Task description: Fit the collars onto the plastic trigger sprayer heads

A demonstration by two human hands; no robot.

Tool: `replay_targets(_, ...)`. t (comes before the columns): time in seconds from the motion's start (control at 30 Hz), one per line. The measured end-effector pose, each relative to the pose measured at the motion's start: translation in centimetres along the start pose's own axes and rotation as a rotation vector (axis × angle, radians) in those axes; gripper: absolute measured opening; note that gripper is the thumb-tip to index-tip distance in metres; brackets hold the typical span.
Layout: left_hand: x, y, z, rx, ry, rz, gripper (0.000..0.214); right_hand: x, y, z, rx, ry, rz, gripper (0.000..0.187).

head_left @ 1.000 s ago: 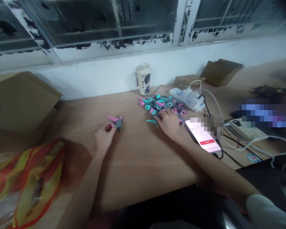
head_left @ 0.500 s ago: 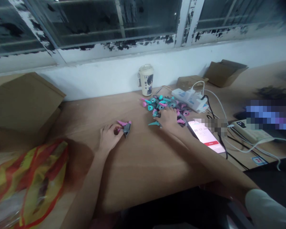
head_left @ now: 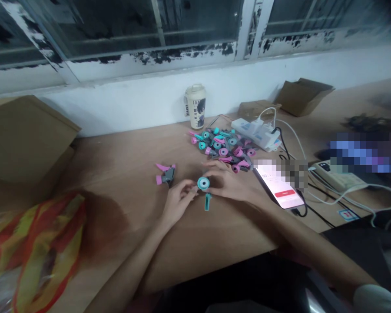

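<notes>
A teal-and-grey trigger spray head (head_left: pixel 203 183) is between my two hands, its round cap facing me and its teal trigger hanging down. My right hand (head_left: pixel 230 180) grips it from the right. Thumb and fingers of my left hand (head_left: pixel 180 198) pinch the cap's left edge. To the left on the table lies a pink-and-grey trigger spray head (head_left: pixel 166 174), apart from both hands. Beyond my right hand is a pile of pink, teal and grey spray heads (head_left: pixel 223 151).
A lidded coffee cup (head_left: pixel 196 106) stands by the wall. A white power strip (head_left: pixel 256 134) with cables sits behind a lit phone (head_left: pixel 282 187) on the right. Cardboard boxes (head_left: pixel 29 143) and a red-yellow plastic bag (head_left: pixel 45 248) occupy the left. Another box (head_left: pixel 303 98) is at back right.
My left hand let go of the pink spray head, leaving it on the table, and moved right. My right hand drew a teal spray head from the pile toward me.
</notes>
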State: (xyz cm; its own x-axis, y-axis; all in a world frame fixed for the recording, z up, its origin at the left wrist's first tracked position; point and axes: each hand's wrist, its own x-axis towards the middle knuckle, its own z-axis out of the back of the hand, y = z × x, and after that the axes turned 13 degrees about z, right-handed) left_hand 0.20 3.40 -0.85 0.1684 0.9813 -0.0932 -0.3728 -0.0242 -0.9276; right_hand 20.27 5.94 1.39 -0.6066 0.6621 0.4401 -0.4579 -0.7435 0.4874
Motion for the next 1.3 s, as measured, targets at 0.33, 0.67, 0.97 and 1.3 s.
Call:
replay_targets(0.33, -0.4, -1.1, 0.4, -0.096, 0.105, 0.139, 0.032, 0.1, -0.1, -1.5, 0.197, -0.035, 0.008, 0.032)
replay_targets(0.67, 0.1, -1.9, 0.8, -0.226, 0.22, 0.327, 0.027, -0.4, 0.3, -3.2, 0.213, -0.261, -0.049, 0.032)
replay_targets(0.97, 0.6, -1.1, 1.5, -0.318, 0.438, 0.378, 0.026, -0.9, 0.8, -2.8, 0.102, -0.203, 0.03, 0.028)
replay_targets(1.3, 0.4, -1.3, 1.6, -0.153, 0.459, 0.348, 0.016, -1.4, 0.9, -2.8, 0.102, -0.081, 0.139, 0.03)
